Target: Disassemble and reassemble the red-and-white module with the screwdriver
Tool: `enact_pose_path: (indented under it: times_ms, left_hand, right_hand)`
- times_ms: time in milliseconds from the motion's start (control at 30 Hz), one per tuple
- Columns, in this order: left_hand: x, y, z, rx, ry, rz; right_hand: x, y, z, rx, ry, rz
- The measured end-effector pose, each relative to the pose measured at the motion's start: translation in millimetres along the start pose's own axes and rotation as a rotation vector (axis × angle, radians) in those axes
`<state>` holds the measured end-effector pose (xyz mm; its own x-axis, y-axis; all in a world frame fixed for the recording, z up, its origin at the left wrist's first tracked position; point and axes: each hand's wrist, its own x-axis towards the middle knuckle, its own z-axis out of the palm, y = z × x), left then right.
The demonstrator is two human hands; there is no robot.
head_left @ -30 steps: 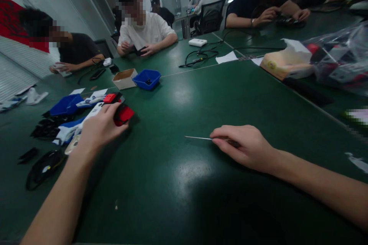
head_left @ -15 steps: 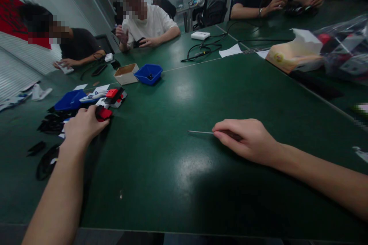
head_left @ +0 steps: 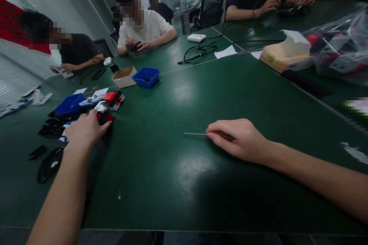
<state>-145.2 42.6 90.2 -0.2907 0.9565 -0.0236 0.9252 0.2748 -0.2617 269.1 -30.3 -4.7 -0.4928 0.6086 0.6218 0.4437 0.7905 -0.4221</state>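
Observation:
On the left, my left hand [head_left: 86, 128] reaches over a pile, with a red and black part [head_left: 107, 122] between thumb and fingers. Its fingertips are partly hidden, and the part's kind is unclear. Just beyond lie white, red and black pieces [head_left: 115, 100]. My right hand [head_left: 237, 139] rests on the green table [head_left: 149, 168], closed around a screwdriver [head_left: 195, 134]. Its thin metal shaft points left; most of the dark handle is hidden in the palm.
Black parts [head_left: 54, 125], a coiled black cable [head_left: 50, 166] and a blue tray [head_left: 69, 104] lie at left. Farther back stand a cardboard box [head_left: 125, 78] and a blue bin [head_left: 146, 77]. A plastic bag [head_left: 339, 49] sits at right. Other people work around the table.
My left hand has shifted slightly at the pile, and the red and black part is turned and lower. The right hand still holds the screwdriver. The view has shifted a little.

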Motion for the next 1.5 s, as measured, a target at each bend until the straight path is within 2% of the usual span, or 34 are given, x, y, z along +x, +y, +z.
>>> enact_pose_path:
  times_ms: [133, 267, 367, 500, 600, 667, 767, 833, 933, 1033, 1100, 1167, 1233, 1333, 1400, 1500]
  left_hand:
    - [21.6, 9.4, -5.5, -0.058, 0.069, 0.072]
    - [67.9, 27.2, -5.6, -0.107, 0.106, 0.122]
    - [96.4, 36.9, 1.6, -0.158, 0.074, 0.125]
    - [104.4, 36.8, 5.2, -0.226, 0.083, 0.121]
    - [95.7, 31.3, -6.1, -0.282, 0.14, 0.114]
    - [87.7, 31.0, -17.0, -0.323, 0.225, 0.125]
    - [71.6, 45.9, -23.5, -0.395, 0.394, 0.176]
    - [53.7, 68.3, -13.4, -0.451, 0.494, 0.209]
    - [10.0, 113.0, 20.5, -0.55, 0.525, 0.359]
    - [-42.4, 152.1, 54.6, -0.845, 0.474, 0.845]
    - [-69.8, 167.1, 66.0, -0.874, 0.433, 1.06]
    - [-86.4, 172.6, 67.0, -0.791, 0.389, 1.211]
    - [-93.8, 172.0, 61.0, -0.7, 0.292, 1.265]
    - [-96.3, 167.9, 49.2, -0.586, 0.066, 1.282]
    - [-95.9, 166.0, 44.5, -0.553, -0.023, 1.309]
    - [-94.2, 163.9, 43.8, -0.638, -0.056, 1.318]
  right_hand:
    - [-1.0, 1.2, 2.3, 0.012, -0.009, 0.006]
    - [-0.4, 2.6, 3.4, 0.023, -0.004, 0.011]
    - [1.0, 4.3, 1.2, 0.012, 0.023, 0.005]
    - [1.1, 8.0, -1.1, 0.014, 0.034, 0.02]
    - [-0.6, 9.5, 0.4, 0.042, 0.029, 0.033]
    - [-1.1, 8.5, 2.0, 0.077, 0.031, 0.062]
    - [0.3, 5.5, 3.2, 0.125, 0.101, 0.162]
    - [1.8, 4.6, 3.5, 0.161, 0.176, 0.258]
    - [2.8, 5.9, 4.5, 0.261, 0.234, 0.432]
    - [2.8, 8.6, 7.0, 0.375, 0.21, 0.586]
    - [3.1, 10.1, 9.0, 0.422, 0.15, 0.631]
    - [4.0, 11.1, 10.5, 0.438, 0.062, 0.633]
    - [5.0, 11.5, 10.9, 0.429, -0.051, 0.617]
    - [5.5, 10.5, 9.8, 0.373, -0.175, 0.557]
    - [4.7, 9.3, 8.7, 0.321, -0.182, 0.508]
    - [3.0, 9.6, 7.7, 0.269, -0.111, 0.496]
